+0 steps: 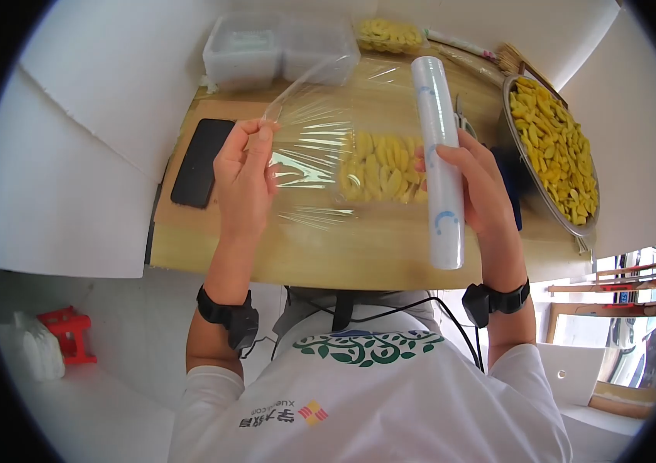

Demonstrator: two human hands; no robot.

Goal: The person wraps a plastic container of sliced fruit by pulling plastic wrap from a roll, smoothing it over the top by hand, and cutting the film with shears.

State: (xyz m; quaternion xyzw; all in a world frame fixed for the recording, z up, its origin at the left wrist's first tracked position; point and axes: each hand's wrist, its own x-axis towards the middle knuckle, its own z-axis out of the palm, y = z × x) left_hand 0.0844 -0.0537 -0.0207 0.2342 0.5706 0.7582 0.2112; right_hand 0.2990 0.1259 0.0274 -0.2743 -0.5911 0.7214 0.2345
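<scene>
My left hand (247, 170) pinches the loose edge of a clear sheet of plastic wrap (312, 166). The sheet stretches across to a roll of plastic wrap (441, 177), white with pale blue marks, which my right hand (482, 181) grips from its right side. Under the stretched film lies a clear tray of yellow, peeled, finger-shaped pieces of food (378, 166); the roll covers the tray's right end. A black phone (203, 163) rests flat just left of my left hand.
Stacked clear plastic containers (247, 50) stand at the back left. Behind them to the right is another filled tray (390, 35). A big metal bowl (512, 116) of yellow pieces sits at the right, with scissors (462, 116) and a brush (512, 58) nearby. A red stool (69, 334) is on the floor.
</scene>
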